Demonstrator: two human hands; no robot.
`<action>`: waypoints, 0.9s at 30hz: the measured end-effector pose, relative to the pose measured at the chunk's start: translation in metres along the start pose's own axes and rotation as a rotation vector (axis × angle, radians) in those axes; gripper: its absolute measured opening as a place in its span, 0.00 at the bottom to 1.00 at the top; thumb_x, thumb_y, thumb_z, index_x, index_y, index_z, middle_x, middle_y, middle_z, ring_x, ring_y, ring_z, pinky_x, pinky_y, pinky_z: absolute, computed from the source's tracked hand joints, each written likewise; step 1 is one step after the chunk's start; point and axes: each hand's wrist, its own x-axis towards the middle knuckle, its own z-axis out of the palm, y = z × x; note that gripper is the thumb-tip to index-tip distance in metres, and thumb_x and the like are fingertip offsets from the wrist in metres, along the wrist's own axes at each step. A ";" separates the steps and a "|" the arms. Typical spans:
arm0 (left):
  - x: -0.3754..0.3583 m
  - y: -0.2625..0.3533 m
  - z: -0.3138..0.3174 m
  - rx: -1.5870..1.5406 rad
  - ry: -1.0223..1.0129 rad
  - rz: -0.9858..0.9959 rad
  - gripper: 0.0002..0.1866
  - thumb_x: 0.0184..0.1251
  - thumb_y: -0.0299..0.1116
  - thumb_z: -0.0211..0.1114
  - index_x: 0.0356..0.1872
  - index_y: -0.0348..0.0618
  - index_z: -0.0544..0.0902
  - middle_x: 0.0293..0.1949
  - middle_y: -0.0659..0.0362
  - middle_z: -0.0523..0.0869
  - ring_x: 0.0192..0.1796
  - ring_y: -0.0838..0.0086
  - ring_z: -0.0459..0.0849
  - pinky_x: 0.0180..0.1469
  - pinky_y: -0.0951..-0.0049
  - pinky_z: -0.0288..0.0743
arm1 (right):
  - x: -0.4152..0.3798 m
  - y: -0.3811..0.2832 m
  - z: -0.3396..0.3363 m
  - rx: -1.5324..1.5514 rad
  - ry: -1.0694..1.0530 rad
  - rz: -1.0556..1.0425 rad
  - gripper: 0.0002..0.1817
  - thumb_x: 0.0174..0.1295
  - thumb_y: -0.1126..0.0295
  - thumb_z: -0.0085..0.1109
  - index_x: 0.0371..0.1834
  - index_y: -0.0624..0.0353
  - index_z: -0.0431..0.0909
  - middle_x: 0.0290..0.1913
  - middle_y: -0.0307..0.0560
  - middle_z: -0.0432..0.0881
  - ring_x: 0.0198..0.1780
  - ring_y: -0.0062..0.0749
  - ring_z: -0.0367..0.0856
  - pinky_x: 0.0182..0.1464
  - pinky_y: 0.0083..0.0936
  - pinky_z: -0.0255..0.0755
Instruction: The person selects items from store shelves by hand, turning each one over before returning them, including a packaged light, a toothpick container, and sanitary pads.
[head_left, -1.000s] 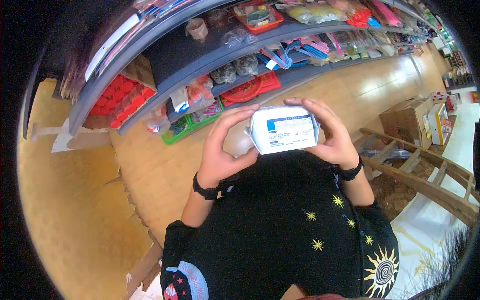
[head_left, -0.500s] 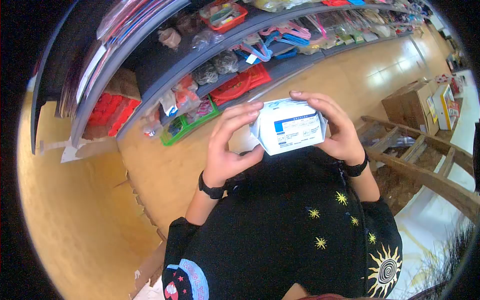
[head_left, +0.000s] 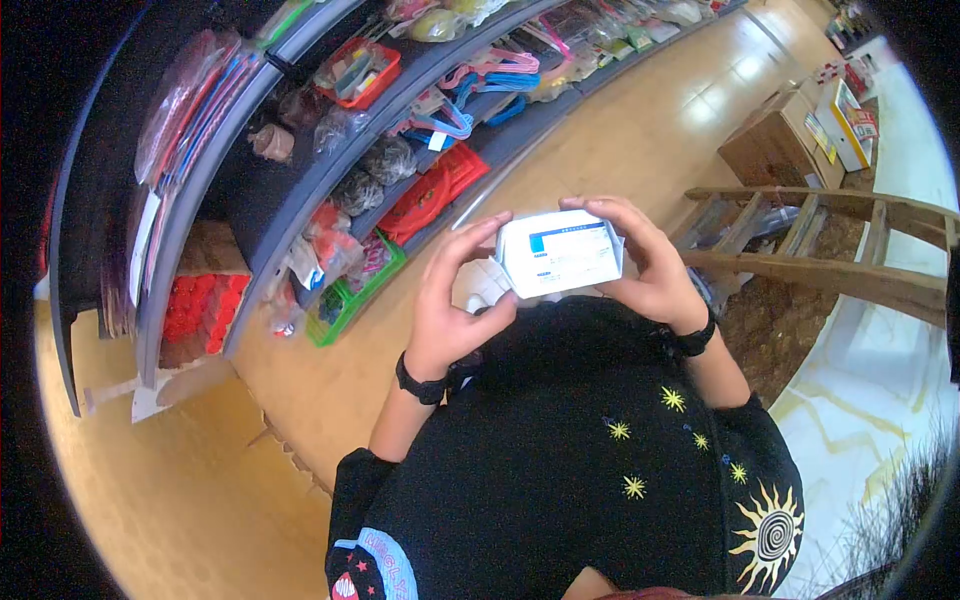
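Note:
Between my two hands is a white package with blue print and folded ends, held up in front of my chest. My left hand grips its left end, fingers along the upper edge and thumb near the lower corner. On the right end, my right hand has its fingers at the top corner and its thumb low on the side. The printed face is turned up toward the camera. Both wrists carry black bands.
Shelves at the upper left hold hangers, a red basket and bagged goods. A green basket sits on the floor beside them. To the right are a wooden ladder and a cardboard box.
The view has turned, so the shelves and ladder appear shifted. The package and both hands sit slightly further left in the frame, with the package still held at both ends.

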 end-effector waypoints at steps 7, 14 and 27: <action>-0.004 0.006 -0.014 -0.267 0.080 -0.187 0.48 0.57 0.32 0.78 0.77 0.37 0.62 0.73 0.47 0.72 0.65 0.61 0.81 0.64 0.60 0.77 | 0.004 -0.001 0.029 0.261 0.000 0.324 0.40 0.62 0.73 0.72 0.78 0.61 0.64 0.66 0.49 0.78 0.65 0.31 0.79 0.65 0.31 0.74; -0.021 -0.016 -0.066 -0.008 -0.066 -0.191 0.44 0.55 0.31 0.79 0.74 0.42 0.69 0.73 0.52 0.69 0.74 0.61 0.72 0.69 0.61 0.75 | 0.014 0.008 0.081 0.501 0.117 0.430 0.36 0.68 0.75 0.67 0.77 0.64 0.62 0.68 0.49 0.76 0.64 0.34 0.81 0.62 0.29 0.78; -0.045 -0.054 -0.145 -0.164 0.063 -0.318 0.37 0.57 0.26 0.79 0.69 0.37 0.74 0.61 0.51 0.84 0.52 0.72 0.87 0.50 0.72 0.82 | 0.066 0.005 0.164 0.367 0.244 0.403 0.28 0.67 0.75 0.69 0.64 0.57 0.62 0.63 0.44 0.69 0.50 0.27 0.84 0.41 0.21 0.78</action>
